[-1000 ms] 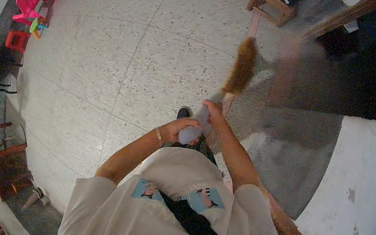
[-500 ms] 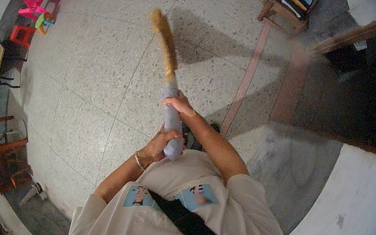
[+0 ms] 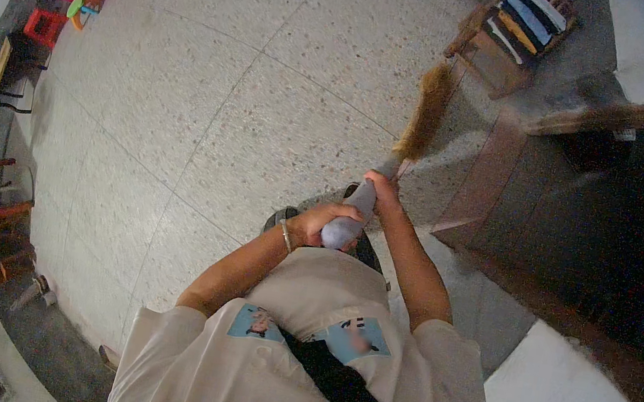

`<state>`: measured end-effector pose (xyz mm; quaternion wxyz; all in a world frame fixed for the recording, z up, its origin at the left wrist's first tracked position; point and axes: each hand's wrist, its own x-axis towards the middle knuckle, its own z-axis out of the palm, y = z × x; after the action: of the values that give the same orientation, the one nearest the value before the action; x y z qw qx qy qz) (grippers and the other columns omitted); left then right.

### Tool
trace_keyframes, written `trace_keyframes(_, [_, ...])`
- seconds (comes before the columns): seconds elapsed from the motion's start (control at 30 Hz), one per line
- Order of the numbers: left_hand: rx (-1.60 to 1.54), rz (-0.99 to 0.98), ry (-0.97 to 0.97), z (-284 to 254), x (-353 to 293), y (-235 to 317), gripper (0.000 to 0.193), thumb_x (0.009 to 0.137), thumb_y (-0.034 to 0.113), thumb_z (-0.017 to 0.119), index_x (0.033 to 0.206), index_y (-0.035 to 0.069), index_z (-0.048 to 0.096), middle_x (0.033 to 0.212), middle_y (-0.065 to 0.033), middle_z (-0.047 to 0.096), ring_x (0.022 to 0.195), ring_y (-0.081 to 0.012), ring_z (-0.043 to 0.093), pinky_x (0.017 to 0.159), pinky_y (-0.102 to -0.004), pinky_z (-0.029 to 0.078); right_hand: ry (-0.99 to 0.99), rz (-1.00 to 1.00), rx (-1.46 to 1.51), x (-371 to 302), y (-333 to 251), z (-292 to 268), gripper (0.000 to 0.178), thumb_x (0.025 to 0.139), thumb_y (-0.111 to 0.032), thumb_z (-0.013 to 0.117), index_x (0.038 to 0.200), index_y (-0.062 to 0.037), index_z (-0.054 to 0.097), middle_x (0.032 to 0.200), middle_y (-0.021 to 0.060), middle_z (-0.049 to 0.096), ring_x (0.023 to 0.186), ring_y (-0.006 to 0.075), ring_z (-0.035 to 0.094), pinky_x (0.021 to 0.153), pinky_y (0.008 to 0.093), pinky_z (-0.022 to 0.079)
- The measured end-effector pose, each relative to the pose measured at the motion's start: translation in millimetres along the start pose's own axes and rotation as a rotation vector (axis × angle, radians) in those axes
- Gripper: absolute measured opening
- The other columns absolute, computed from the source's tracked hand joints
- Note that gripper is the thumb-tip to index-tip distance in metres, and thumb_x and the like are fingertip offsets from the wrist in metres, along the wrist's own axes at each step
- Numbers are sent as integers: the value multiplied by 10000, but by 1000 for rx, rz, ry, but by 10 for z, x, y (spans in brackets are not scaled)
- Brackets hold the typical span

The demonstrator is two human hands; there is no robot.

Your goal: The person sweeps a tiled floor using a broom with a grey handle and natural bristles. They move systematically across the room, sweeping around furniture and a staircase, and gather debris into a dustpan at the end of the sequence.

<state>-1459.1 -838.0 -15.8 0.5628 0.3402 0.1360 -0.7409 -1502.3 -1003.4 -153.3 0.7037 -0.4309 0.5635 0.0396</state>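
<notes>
Looks mid-job to me, left hand (image 3: 318, 223) and right hand (image 3: 382, 191) both in a snug grip round a golden-brown, grey-handled bristle broom (image 3: 419, 128) aimed at 1 o'clock over pale speckled floor (image 3: 160, 97), can't tell what's done or left tbh.

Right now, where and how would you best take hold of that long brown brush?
Probably by its thick grey handle, coming from the person's side with fingers wrapped around it. The handle is long and rounded, pointing back toward the body, while the brown bristles point away. The left hand grips near its rounded end, the right hand nearer the bristles.
</notes>
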Motion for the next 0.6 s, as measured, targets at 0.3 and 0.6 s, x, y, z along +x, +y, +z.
trace_keyframes(0.3, [-109, 228, 213, 158, -273, 86, 443, 759, 170, 576, 1112, 62, 333, 803, -122, 529, 645, -250, 573, 551, -387, 515, -344, -10, -77, -516, -560, 689, 416, 593, -112, 639, 957, -38, 453, 782, 96, 507, 685, 215, 515, 530, 383, 432])
trace_keyframes(0.6, [45, 356, 184, 542, -52, 459, 659, 734, 146, 590, 1265, 143, 200, 908, -106, 479, 670, -239, 554, 536, -379, 511, -425, -149, -38, -55, -858, 583, 440, 614, -114, 641, 992, -30, 433, 800, 96, 516, 633, 215, 540, 509, 371, 458])
